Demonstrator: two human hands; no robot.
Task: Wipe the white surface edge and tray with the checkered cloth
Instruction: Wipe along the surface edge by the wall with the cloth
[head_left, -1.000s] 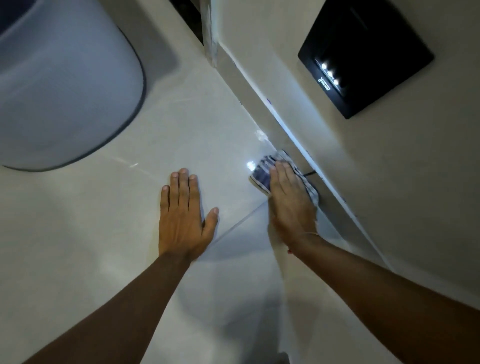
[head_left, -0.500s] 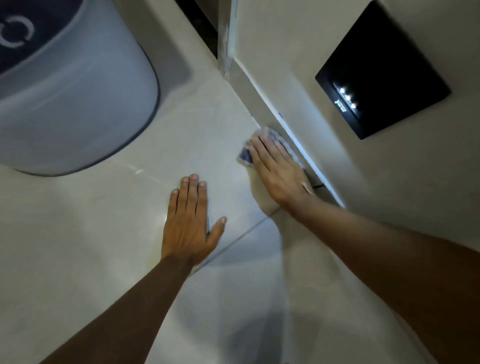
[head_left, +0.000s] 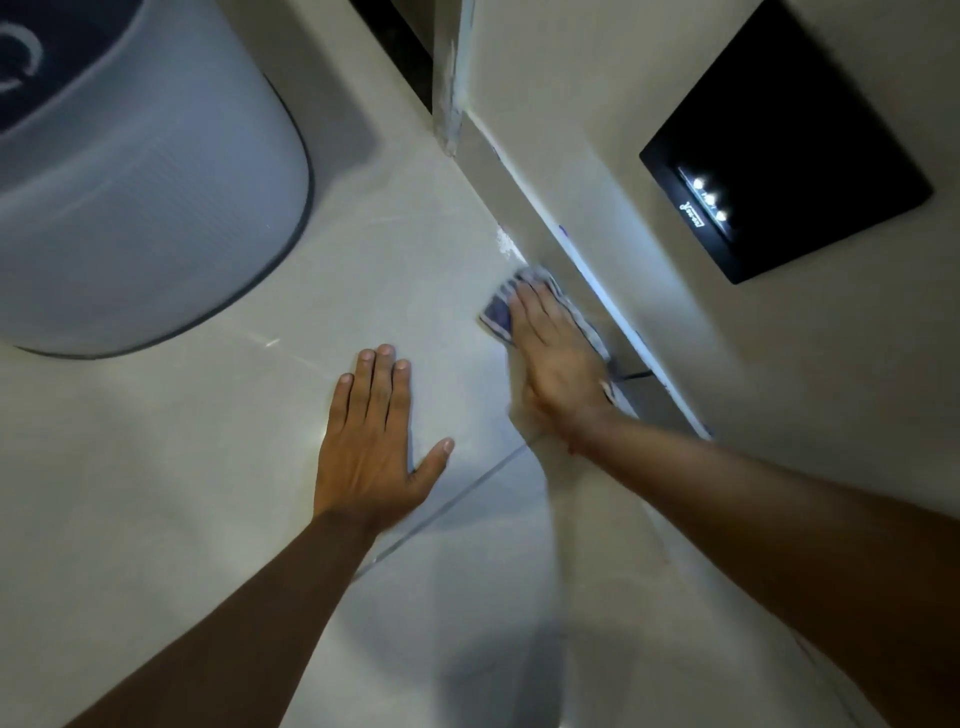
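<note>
My right hand (head_left: 558, 358) lies flat on the blue-and-white checkered cloth (head_left: 497, 306) and presses it onto the white surface (head_left: 415, 270), right beside the raised edge (head_left: 597, 280) at the foot of the wall. Most of the cloth is hidden under the palm; its blue part shows at the fingertips. My left hand (head_left: 376, 441) rests flat on the white surface to the left, fingers spread, holding nothing. No tray is recognisable in view.
A large round white-grey appliance (head_left: 130, 182) stands at the upper left on the floor. A black panel with three small lights (head_left: 784, 150) sits on the wall at right. A tile joint (head_left: 467, 493) runs diagonally below the hands. A wall corner (head_left: 449, 83) rises at top.
My right hand slid the cloth along the edge away from me, then back a little toward me. The left hand has stayed flat in place.
</note>
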